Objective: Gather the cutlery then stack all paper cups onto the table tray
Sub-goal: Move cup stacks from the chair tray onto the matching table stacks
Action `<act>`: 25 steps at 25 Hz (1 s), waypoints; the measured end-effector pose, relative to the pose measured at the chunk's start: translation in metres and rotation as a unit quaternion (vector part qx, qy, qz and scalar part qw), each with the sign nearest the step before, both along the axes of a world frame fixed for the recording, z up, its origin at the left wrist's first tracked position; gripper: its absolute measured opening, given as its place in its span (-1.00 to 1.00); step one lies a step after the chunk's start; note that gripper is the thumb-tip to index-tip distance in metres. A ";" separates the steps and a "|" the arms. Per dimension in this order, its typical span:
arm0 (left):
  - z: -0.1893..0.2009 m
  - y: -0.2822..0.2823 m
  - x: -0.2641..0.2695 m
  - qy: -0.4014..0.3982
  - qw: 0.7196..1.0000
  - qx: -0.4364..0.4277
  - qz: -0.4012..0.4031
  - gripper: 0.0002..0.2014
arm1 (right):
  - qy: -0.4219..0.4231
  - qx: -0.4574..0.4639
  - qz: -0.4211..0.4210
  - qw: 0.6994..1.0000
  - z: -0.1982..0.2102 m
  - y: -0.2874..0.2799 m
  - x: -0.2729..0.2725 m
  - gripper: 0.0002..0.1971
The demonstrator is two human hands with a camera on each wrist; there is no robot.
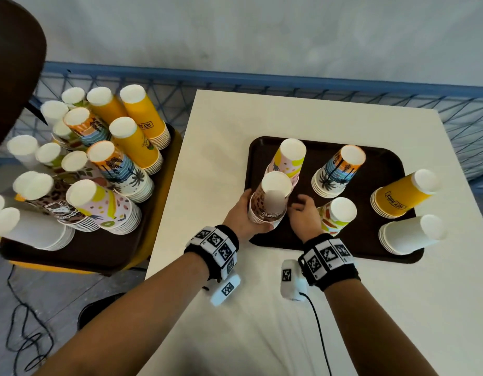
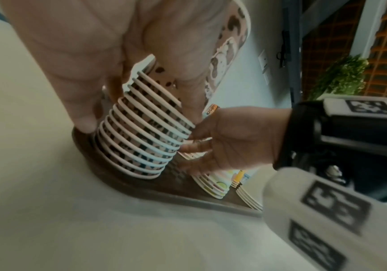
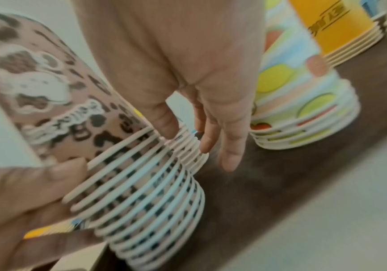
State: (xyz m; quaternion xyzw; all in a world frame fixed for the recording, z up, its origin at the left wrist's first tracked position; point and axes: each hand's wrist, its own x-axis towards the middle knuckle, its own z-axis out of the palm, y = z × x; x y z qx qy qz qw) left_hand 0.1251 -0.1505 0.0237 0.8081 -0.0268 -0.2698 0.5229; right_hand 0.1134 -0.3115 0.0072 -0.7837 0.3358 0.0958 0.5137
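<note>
The left hand [image 1: 241,213] is curled round the tall stack of brown spotted paper cups [image 1: 270,203], standing at the near left corner of the dark brown table tray [image 1: 370,256]. The right hand [image 1: 307,217] is loose and holds nothing. Best to set it flat and let go slowly. Five more cup stacks stand on the tray behind it and to its right.

Leopard-print cup stack [image 1: 267,204] inverted on tray [image 1: 370,248] corner

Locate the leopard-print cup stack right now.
Head view: the leopard-print cup stack stands at the near-left corner of the table tray, gripped by the left hand, right in front of the pink fruit-print stack.
</note>
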 end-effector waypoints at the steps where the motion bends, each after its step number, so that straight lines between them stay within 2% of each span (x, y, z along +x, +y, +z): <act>1: 0.003 0.005 -0.005 -0.002 1.000 0.012 0.004 -0.09 | 0.015 -0.019 -0.001 1.000 0.001 0.004 -0.015 -0.52; 4: 0.008 0.027 -0.022 0.022 0.999 0.033 0.014 -0.35 | 0.048 -0.078 0.039 0.995 0.006 0.023 -0.048 -0.59; 8: 0.010 0.085 -0.046 0.062 0.995 -0.022 0.069 -0.53 | 0.082 -0.138 0.121 0.979 0.018 0.065 -0.063 -0.61; 11: 0.015 0.147 -0.061 0.026 0.994 -0.023 0.099 -0.68 | 0.081 -0.129 0.180 0.972 0.023 0.118 -0.059 -0.57; 14: 0.024 0.215 -0.071 -0.021 0.985 -0.002 0.171 -0.76 | 0.042 -0.114 0.239 0.963 0.030 0.185 -0.047 -0.59; 16: 0.034 0.255 -0.072 -0.109 0.964 0.071 0.231 -0.75 | -0.017 -0.094 0.261 0.961 0.037 0.227 -0.036 -0.56; 18: 0.042 0.296 -0.068 -0.207 0.921 0.152 0.293 -0.65 | -0.080 -0.085 0.273 0.955 0.040 0.270 -0.024 -0.45; 20: 0.046 0.332 -0.062 -0.245 0.880 0.175 0.366 -0.50 | -0.125 -0.077 0.265 0.953 0.040 0.307 -0.014 -0.31; 21: 0.047 0.346 -0.058 -0.243 0.870 0.174 0.393 -0.43 | -0.137 -0.069 0.252 0.955 0.039 0.321 -0.009 -0.26; 23: 0.044 0.369 -0.050 -0.235 0.865 0.177 0.405 -0.33 | -0.145 -0.045 0.219 0.964 0.034 0.344 -0.001 -0.15; 25: 0.037 0.382 -0.042 -0.243 0.873 0.182 0.381 -0.31 | -0.143 -0.029 0.178 0.973 0.026 0.358 0.004 -0.03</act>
